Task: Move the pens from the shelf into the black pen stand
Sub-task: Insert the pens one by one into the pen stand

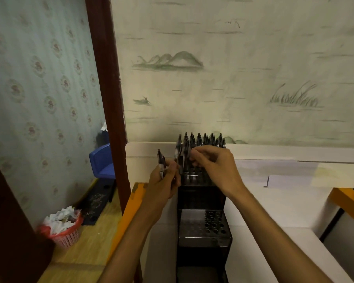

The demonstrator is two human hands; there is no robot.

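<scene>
A tall black tiered pen stand (201,201) stands in front of me against the white shelf ledge. Its top tier is packed with several dark pens (204,139) standing upright. A lower tier (204,227) shows round holes on its right side with no pens in them. My left hand (164,180) grips a dark pen (161,160) upright, just left of the stand's top. My right hand (215,166) reaches over the top tier and pinches a pen (187,158) among those standing there.
A white shelf ledge (274,158) runs right along the painted wall. Left of a dark wooden post (108,99) sit a blue plastic box (102,162), a black tray (96,201) and a pink basket of crumpled paper (63,227) on a wooden floor.
</scene>
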